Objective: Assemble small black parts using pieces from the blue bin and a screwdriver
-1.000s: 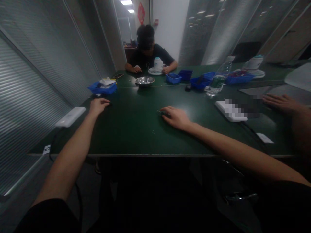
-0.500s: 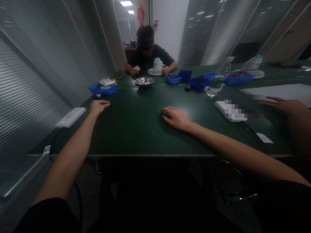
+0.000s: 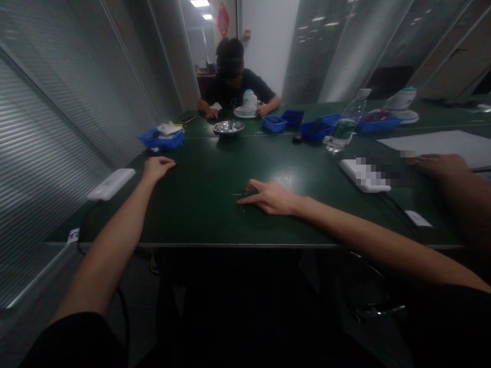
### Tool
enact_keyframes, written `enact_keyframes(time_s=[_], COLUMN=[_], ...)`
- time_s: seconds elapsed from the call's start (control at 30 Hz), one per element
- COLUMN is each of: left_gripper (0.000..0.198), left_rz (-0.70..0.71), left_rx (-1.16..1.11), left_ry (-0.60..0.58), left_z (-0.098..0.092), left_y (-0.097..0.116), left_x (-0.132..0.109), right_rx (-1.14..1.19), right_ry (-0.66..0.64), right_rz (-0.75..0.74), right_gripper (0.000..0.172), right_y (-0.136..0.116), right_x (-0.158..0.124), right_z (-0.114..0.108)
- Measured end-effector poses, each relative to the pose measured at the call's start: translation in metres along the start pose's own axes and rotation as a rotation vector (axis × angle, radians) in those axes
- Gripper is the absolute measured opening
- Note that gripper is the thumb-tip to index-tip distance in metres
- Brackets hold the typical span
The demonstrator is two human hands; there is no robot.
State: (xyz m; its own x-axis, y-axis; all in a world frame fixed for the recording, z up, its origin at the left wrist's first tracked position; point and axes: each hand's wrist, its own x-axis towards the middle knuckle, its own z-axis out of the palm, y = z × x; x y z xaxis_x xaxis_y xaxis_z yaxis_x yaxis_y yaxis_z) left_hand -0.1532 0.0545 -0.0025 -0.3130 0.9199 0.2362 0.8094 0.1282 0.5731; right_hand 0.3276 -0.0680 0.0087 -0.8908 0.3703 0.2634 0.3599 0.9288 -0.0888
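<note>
My left hand [image 3: 156, 168] rests on the green table at left, thumb and fingers pinched on a tiny dark piece [image 3: 176, 164] too small to name. Near the middle, my right hand [image 3: 274, 197] lies low over the tabletop. Between its thumb and fingers is what looks like a small screwdriver [image 3: 238, 194], its thin metal shaft pointing left and most of its dark handle hidden. One finger stretches out alongside the shaft. Tiny light specks [image 3: 243, 210] lie on the table just below that fingertip.
Beyond my left hand sits a blue tray [image 3: 163, 140] with packets. A metal bowl [image 3: 229, 129], blue bins [image 3: 274, 124] and a water bottle [image 3: 343, 128] stand farther back. White boxes [image 3: 112, 185] flank me. One person [image 3: 230, 76] sits opposite; another's hand [image 3: 441, 164] is at right.
My right hand has moved left and toward me, its finger now stretched out and the thin shaft showing more. My left hand is nearly still. The neighbour's hand at right has shifted slightly.
</note>
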Motion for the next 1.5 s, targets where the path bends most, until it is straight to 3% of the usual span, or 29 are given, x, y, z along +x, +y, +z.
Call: enact_keyframes(time_s=[0.2, 0.4, 0.5, 0.6, 0.8, 0.93, 1.03, 1.1, 1.17, 1.23, 1.3, 1.4, 1.5], left_gripper=[0.022, 0.019, 0.021, 0.023, 0.022, 0.017, 0.017, 0.019, 0.021, 0.022, 0.023, 0.024, 0.026], left_rz=[0.008, -0.006, -0.01, -0.005, 0.007, 0.023, 0.014, 0.012, 0.016, 0.022, 0.027, 0.033, 0.057], left_rx=[0.026, 0.036, 0.031, 0.038, 0.035, 0.024, 0.032, 0.045, 0.06, 0.073, 0.076, 0.067, 0.036], left_ry=[0.006, -0.007, -0.014, -0.017, -0.024, -0.003, -0.006, -0.018, -0.026, -0.025, -0.022, -0.015, -0.04], left_z=[0.002, -0.002, -0.003, -0.002, -0.001, -0.003, -0.004, -0.004, -0.003, -0.001, 0.0, 0.001, 0.002], left_y=[-0.002, 0.009, 0.01, 0.006, 0.006, 0.009, 0.011, 0.01, 0.008, 0.006, 0.002, -0.001, 0.001], left_x=[0.002, -0.005, -0.005, -0.004, -0.004, -0.007, -0.007, -0.006, -0.004, -0.002, 0.0, 0.001, -0.001], right_rx=[0.052, 0.363, 0.251, 0.088, 0.203, 0.147, 0.072, 0.096, 0.148, 0.191, 0.213, 0.202, 0.143], right_ry=[-0.002, 0.092, 0.146, 0.074, 0.008, 0.077, 0.031, -0.016, -0.029, -0.027, -0.006, 0.045, 0.068], right_rz=[-0.069, -0.183, -0.064, 0.051, -0.197, -0.071, -0.013, -0.061, -0.1, -0.124, -0.097, 0.001, 0.074], right_gripper=[0.055, 0.042, 0.046, 0.049, 0.044, 0.043, 0.041, 0.048, 0.076, 0.092, 0.08, 0.044, 0.041], right_y=[-0.002, -0.011, -0.011, -0.014, -0.025, -0.024, -0.028, -0.034, -0.04, -0.044, -0.042, -0.033, -0.019], right_x=[-0.007, -0.008, -0.006, -0.006, -0.006, -0.004, -0.002, 0.0, 0.002, 0.004, 0.004, 0.004, 0.002], right_z=[0.001, 0.003, 0.003, 0.0, -0.004, -0.002, -0.002, -0.004, -0.005, -0.005, -0.003, 0.001, 0.003])
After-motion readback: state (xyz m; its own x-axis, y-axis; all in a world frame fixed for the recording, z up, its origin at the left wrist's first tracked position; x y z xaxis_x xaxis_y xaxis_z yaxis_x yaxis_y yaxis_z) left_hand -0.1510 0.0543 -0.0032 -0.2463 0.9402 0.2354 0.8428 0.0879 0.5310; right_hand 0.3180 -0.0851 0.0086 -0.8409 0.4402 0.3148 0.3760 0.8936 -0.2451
